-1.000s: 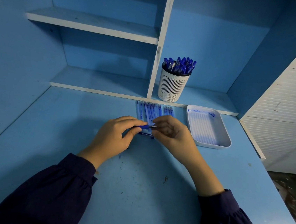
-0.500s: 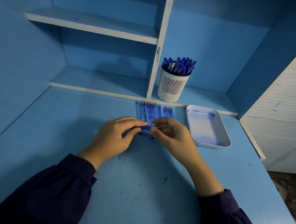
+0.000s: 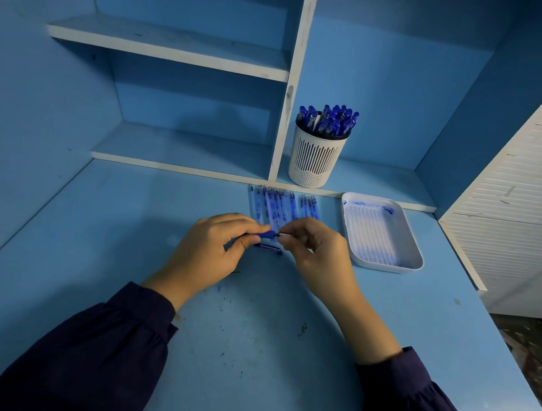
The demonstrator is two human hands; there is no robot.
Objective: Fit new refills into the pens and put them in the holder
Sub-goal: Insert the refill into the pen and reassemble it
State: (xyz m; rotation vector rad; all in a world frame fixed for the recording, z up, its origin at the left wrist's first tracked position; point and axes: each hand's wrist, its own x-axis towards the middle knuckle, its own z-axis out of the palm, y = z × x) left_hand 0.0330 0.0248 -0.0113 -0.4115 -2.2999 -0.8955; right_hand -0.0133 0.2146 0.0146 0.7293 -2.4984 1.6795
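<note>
My left hand (image 3: 211, 252) pinches a blue pen barrel (image 3: 267, 234) just above the desk. Facing it, my right hand (image 3: 316, 253) holds the pen's metal tip piece (image 3: 284, 234) against the barrel's end; most of both parts is hidden inside my fingers. A dark blue pen cap (image 3: 268, 247) lies on the desk just below the hands. Behind them, several pens (image 3: 279, 204) lie side by side in a row. A white slotted pen holder (image 3: 316, 158) full of blue pens stands on the low shelf at the back.
A white ink-stained tray (image 3: 382, 233) sits on the blue desk (image 3: 249, 337) to the right of my hands. Blue shelves with a white upright divider (image 3: 293, 73) rise behind. A white slatted panel (image 3: 529, 215) bounds the desk on the right.
My hands have stayed in place. The fingers of my right hand have shifted slightly around the tip piece at the barrel's end.
</note>
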